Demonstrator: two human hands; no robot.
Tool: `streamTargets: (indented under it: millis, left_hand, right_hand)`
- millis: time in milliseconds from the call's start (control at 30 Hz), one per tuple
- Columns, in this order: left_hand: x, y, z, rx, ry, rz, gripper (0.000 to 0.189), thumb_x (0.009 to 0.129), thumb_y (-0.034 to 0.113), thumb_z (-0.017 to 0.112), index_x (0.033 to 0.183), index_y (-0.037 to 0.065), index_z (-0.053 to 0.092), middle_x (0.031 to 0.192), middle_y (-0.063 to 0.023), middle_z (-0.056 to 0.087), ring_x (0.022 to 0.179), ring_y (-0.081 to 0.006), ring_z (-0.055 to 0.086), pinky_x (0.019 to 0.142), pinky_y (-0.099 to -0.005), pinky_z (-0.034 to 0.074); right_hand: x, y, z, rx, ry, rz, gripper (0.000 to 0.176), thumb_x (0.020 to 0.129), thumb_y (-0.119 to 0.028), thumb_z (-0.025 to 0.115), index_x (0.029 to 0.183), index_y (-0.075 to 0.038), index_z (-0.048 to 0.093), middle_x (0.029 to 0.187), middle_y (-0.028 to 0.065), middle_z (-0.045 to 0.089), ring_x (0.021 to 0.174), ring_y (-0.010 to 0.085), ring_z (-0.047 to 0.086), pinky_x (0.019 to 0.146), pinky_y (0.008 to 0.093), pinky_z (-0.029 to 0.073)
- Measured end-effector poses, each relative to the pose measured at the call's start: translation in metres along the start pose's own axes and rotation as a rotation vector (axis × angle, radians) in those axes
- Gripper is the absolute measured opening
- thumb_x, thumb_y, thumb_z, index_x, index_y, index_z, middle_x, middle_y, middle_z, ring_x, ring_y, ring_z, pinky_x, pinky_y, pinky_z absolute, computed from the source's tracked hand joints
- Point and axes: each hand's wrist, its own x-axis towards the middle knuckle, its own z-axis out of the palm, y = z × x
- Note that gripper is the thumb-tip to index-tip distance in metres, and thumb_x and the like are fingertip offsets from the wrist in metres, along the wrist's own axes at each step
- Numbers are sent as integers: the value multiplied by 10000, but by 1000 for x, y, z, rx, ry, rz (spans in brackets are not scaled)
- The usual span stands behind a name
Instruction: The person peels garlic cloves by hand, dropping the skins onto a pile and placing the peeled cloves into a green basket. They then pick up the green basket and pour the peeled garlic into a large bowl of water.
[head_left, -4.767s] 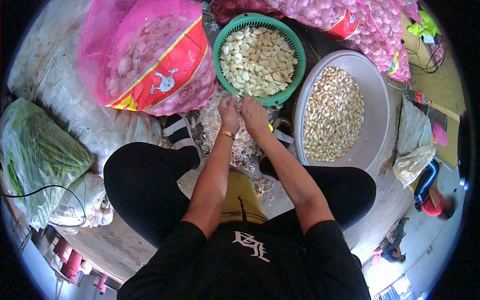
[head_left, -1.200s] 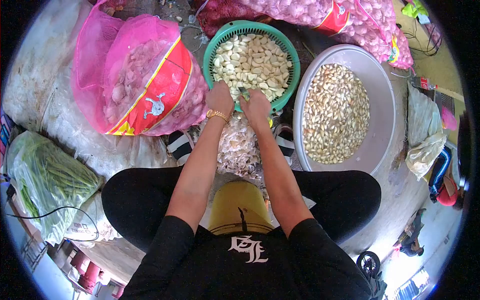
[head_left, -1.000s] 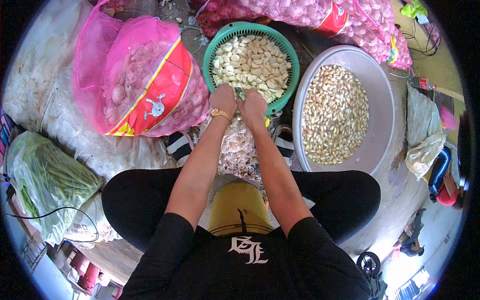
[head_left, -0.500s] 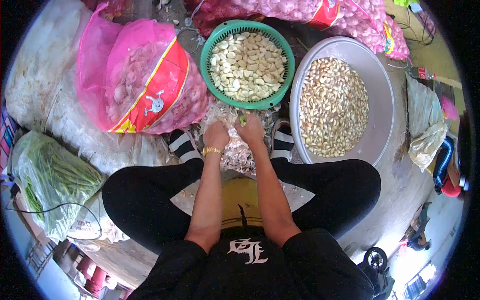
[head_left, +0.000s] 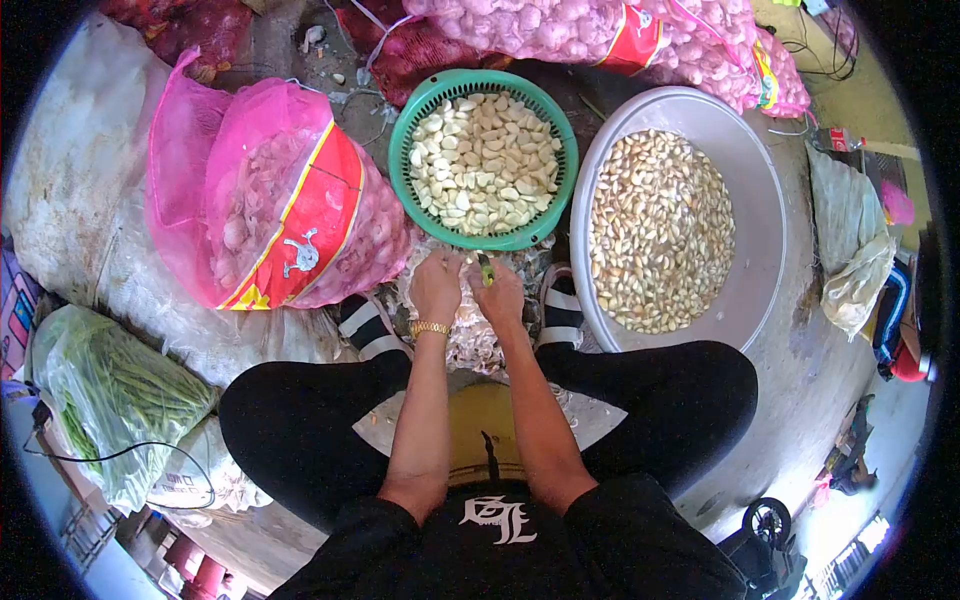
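My left hand [head_left: 436, 287], with a gold watch or bracelet at the wrist, is closed, fingers pinched together; whatever it pinches is too small to make out. Close beside it, my right hand [head_left: 499, 294] is wrapped round a small knife [head_left: 486, 268] with a green-yellow handle, its blade not clearly visible. Garlic skins [head_left: 474, 347] lie beneath both hands, between my feet. Just beyond my fingertips stands a green plastic basket [head_left: 399, 165] of peeled garlic cloves [head_left: 484, 165]. To the right, a grey basin [head_left: 762, 225] holds many unpeeled or partly peeled cloves [head_left: 660, 235].
A pink mesh bag [head_left: 235, 180] of garlic stands at left. Full garlic sacks [head_left: 690, 55] lie along the back. Green long vegetables in a plastic bag [head_left: 125, 390] sit at lower left. A motorcycle wheel [head_left: 766, 521] and a person [head_left: 850, 455] show at lower right.
The view has tilted, so the basket, basin and bags appear slightly lower. My hands remain close together over the skins, the knife still in my right hand.
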Motion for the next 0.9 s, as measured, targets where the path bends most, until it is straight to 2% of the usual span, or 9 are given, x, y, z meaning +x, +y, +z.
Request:
streamTargets:
  millis: [100, 233, 467, 567, 633, 700, 767, 833, 900]
  left_hand:
    - [4, 0, 9, -95, 127, 72, 269, 855, 300, 626, 925, 49, 692, 905, -226, 672, 884, -400, 637, 762, -478, 484]
    - [16, -9, 28, -286, 85, 136, 269, 849, 298, 637, 884, 37, 695, 858, -206, 674, 833, -381, 641, 739, -459, 480]
    - [22, -4, 30, -351, -60, 60, 306, 827, 329, 647, 805, 30, 703, 734, -189, 660, 732, -348, 644, 688, -431, 469]
    - [35, -18, 42, -331, -30, 27, 337, 803, 327, 691, 821, -9, 710, 667, -142, 646, 652, -241, 595, 649, -376, 438]
    - [34, -15, 43, -362, 12, 0, 334, 808, 318, 690, 823, -16, 708, 637, -120, 632, 628, -226, 589, 622, -364, 435]
    - [40, -20, 52, -395, 49, -24, 331, 813, 309, 690, 825, -22, 706, 607, -97, 618, 604, -210, 582, 595, -352, 433]
    - [61, -50, 70, -363, 134, 31, 333, 811, 324, 646, 773, -4, 690, 662, -196, 637, 657, -346, 623, 654, -441, 451]
    - [64, -49, 50, -473, 70, -64, 348, 821, 317, 640, 761, -24, 668, 638, -207, 612, 619, -350, 603, 639, -441, 443]
    - [79, -61, 48, -499, 149, -26, 355, 832, 316, 633, 773, -32, 664, 650, -217, 613, 620, -349, 603, 640, -439, 442]
  right_hand:
    - [5, -4, -12, -28, -66, 56, 265, 850, -272, 645, 836, -8, 625, 699, 210, 618, 646, 389, 603, 619, 449, 479]
    - [9, 0, -21, 61, -62, 302, 366, 864, -346, 625, 996, -5, 617, 851, 235, 646, 820, 422, 621, 744, 467, 494]
    - [40, 56, -11, 162, 260, 477, 568, 902, -427, 579, 1205, 53, 548, 1137, 282, 595, 925, 433, 618, 822, 439, 489]
    - [54, 64, -19, 259, 4, 649, 686, 913, -501, 542, 1290, 70, 486, 1287, 287, 521, 1125, 433, 539, 977, 432, 414]
    - [57, 33, -40, 564, -85, 901, 726, 905, -540, 543, 1315, 55, 465, 1226, 261, 558, 1056, 366, 583, 892, 413, 473]
    - [51, 80, 0, 496, -50, 842, 722, 901, -539, 556, 1323, 38, 462, 1170, 229, 573, 908, 317, 603, 739, 381, 490]
    - [46, 81, 5, 427, -21, 784, 718, 896, -538, 569, 1332, 22, 458, 1113, 196, 588, 760, 268, 623, 586, 348, 508]
    - [32, 21, -10, 753, -39, 882, 667, 893, -516, 593, 1301, -1, 483, 966, 129, 594, 574, 169, 537, 398, 292, 391]
    - [20, 11, 11, 793, 3, 896, 626, 894, -505, 600, 1265, -11, 501, 877, 89, 593, 577, 139, 522, 393, 298, 375]
